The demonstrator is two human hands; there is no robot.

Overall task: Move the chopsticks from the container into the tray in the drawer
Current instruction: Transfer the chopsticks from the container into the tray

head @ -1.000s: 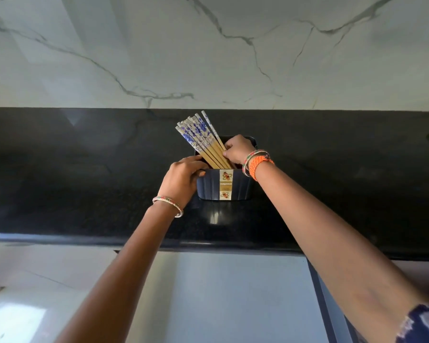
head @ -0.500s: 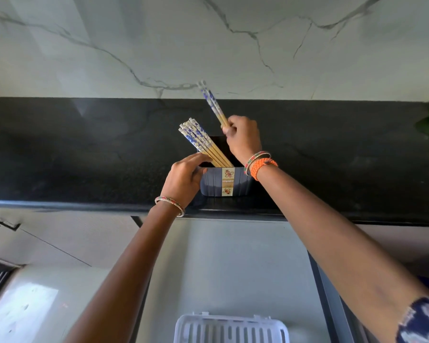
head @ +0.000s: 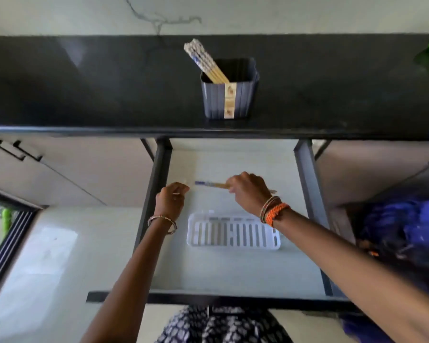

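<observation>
You are carrying a pair of chopsticks [head: 209,184] across the open drawer [head: 233,271], so the step in hand looks like the transfer itself, with the drop into the tray [head: 234,245] not yet made. Your right hand [head: 250,191] is gripping the pair near the plain wooden end, fingers curled around it, and the blue-patterned tips are pointing toward your left hand [head: 171,200]. That left grip is curled loosely, with something thin and pale showing at its fingertips; motion blur is hiding whether it is pinching the tips, so I cannot tell.

The pair is hanging level above the drawer floor, just beyond the tray's far rim, not over it. The white slotted tray is lying in the drawer with nothing visible in it. The remaining chopsticks [head: 203,61] are leaning to the left in the dark container [head: 230,100] on the black tabletop [head: 84,90].

The next move, as I judge it, calls for drawing both hands back toward you until the sticks are lying along the tray's long side, then lowering and releasing them inside the rim.
</observation>
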